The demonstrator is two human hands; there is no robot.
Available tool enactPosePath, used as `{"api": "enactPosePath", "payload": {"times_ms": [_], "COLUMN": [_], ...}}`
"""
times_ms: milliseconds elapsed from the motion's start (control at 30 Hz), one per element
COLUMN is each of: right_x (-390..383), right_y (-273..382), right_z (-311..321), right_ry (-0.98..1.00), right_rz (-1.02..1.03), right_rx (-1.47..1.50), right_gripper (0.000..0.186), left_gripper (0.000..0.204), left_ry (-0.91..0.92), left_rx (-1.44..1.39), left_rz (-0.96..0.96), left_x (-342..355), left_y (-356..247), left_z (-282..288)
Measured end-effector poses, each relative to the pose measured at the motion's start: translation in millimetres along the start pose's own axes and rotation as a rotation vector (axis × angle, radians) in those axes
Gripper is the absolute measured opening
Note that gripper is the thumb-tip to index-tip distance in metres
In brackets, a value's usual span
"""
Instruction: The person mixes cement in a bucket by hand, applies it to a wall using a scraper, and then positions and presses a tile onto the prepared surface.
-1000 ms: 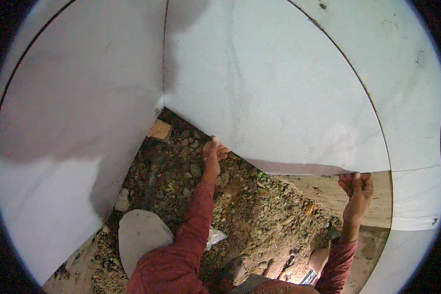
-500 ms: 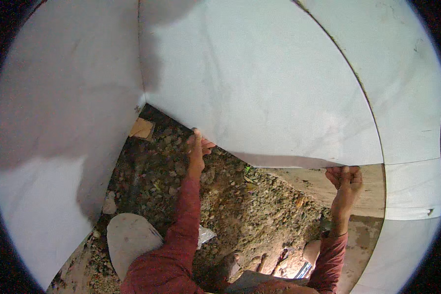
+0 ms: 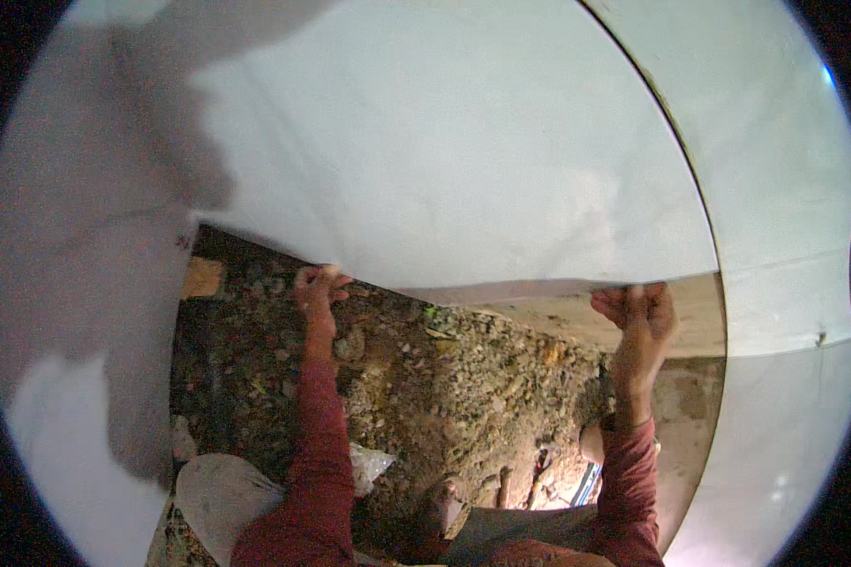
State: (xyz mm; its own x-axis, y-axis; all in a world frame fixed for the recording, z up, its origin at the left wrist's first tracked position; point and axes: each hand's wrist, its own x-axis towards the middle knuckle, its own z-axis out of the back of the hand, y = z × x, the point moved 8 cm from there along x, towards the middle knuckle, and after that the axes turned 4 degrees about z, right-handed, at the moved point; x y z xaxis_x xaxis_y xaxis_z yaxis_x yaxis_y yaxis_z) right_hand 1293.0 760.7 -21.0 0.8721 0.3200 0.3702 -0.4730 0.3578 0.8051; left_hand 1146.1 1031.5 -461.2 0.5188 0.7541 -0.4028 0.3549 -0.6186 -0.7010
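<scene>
A large white panel [image 3: 463, 161] with faint grey streaks fills the upper middle of the view, its lower edge hanging over the ground. My left hand [image 3: 319, 285] grips that edge toward its left corner, the thumb at the front and the fingers curled below. Farther right, my right hand [image 3: 641, 310] pinches the same edge near the panel's right side, fingers bent up under it. What the fingertips touch behind the panel is hidden.
White panels stand at the left [image 3: 76, 312] and right [image 3: 785, 302], meeting the middle one at seams. Below lies rough gravelly ground [image 3: 416, 378] with a brown block [image 3: 202, 278] and a crumpled clear plastic piece [image 3: 369, 466]. A tan board-like surface [image 3: 558, 317] shows under the edge at right.
Both hands and the panel's lower edge now sit farther left in the view, and the right hand a little higher. The whole scene has shifted with the head. Both grips stay on the edge.
</scene>
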Motion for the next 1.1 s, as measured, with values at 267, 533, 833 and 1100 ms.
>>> {"api": "enactPosePath", "payload": {"times_ms": [267,533,833,1100], "right_x": [-2.7,1.1,-2.6,-1.2], "right_y": [4.4,-3.8,-14.6,-11.4], "right_z": [4.5,7.4,12.2,13.9], "right_ry": [-0.007,-0.013,0.011,0.013], "right_rz": [-0.042,0.004,0.05,0.019], "right_rx": [0.008,-0.018,-0.094,-0.072], "right_gripper": [0.023,0.025,0.027,0.026], "left_gripper": [0.032,0.029,0.047,0.044], "left_ry": [0.03,-0.024,0.06,0.079], "left_rx": [0.003,0.013,-0.09,-0.088], "left_rz": [-0.037,-0.068,0.057,0.059], "left_x": [-5.7,-1.1,4.3,4.8], "left_y": [-12.0,-4.9,22.2,23.2], "left_z": [-6.8,2.6,-11.4,-11.6]}}
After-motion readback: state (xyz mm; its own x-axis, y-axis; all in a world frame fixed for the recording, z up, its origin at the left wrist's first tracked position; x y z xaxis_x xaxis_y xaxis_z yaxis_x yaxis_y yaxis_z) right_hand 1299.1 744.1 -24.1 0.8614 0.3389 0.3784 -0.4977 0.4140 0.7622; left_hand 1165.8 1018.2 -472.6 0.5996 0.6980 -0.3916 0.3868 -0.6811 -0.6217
